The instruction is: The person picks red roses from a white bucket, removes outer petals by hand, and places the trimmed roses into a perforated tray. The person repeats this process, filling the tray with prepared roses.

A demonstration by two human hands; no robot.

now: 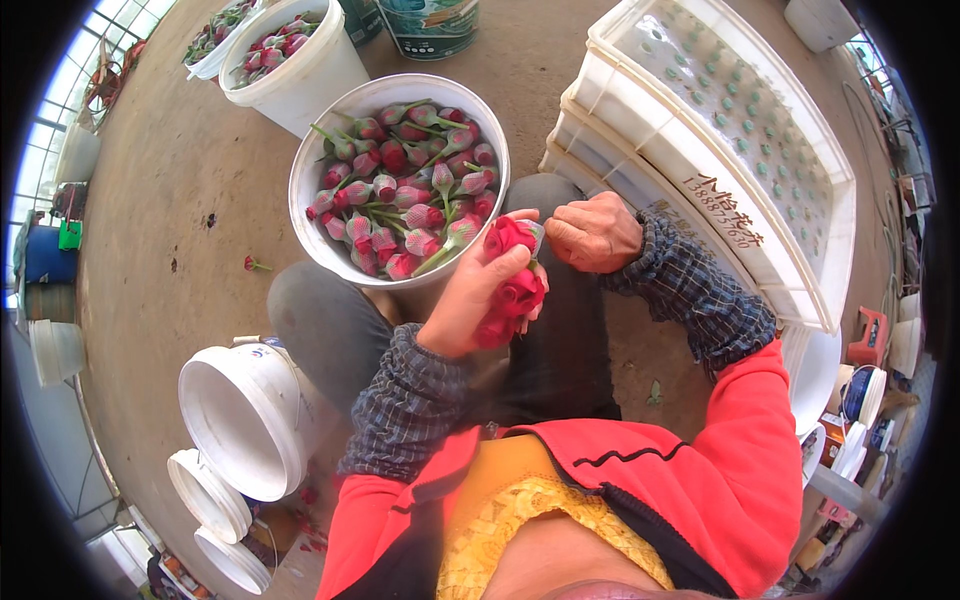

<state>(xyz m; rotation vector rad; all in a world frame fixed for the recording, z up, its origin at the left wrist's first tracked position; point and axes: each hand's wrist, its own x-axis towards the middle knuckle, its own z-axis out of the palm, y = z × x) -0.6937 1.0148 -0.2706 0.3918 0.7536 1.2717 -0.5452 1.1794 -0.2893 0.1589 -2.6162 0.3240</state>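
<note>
Fingers of the person's bare left hand [468, 300] are wrapped round a bunch of soft-petalled red roses [518, 294], at least three heads, over the lap. Clock from that lap, 12 straight ahead. Bare right hand [598, 232], just beside the roses at their 2 o'clock, is curled into a loose fist next to some greyish-white mesh [538, 237]; from where I stand, can't tell if it pinches anything.

Writing: black characters plus a row of digits on the upper white rectangular plastic crate [700, 165], 2 o'clock. More dark marks on the lower white crate [615, 165], partly hidden. Upper one shows rows of small green dots, uncounted. Printed dark green round tub [428, 30] at 12.

Round white plastic bucket [300, 200], 11 o'clock: heaped with red rosebuds [400, 195] in whitish net sleeves, green stems, dozens, overlapping. Two more white buckets of buds [310, 90] beyond, also 11. Three open-mouthed white buckets [240, 425] at 8. One loose red flower [249, 263] on brown floor [165, 190], between 9 and 10. Two gathered dark-check fabric sleeve covers [690, 285] over a red jacket [745, 440].
</note>
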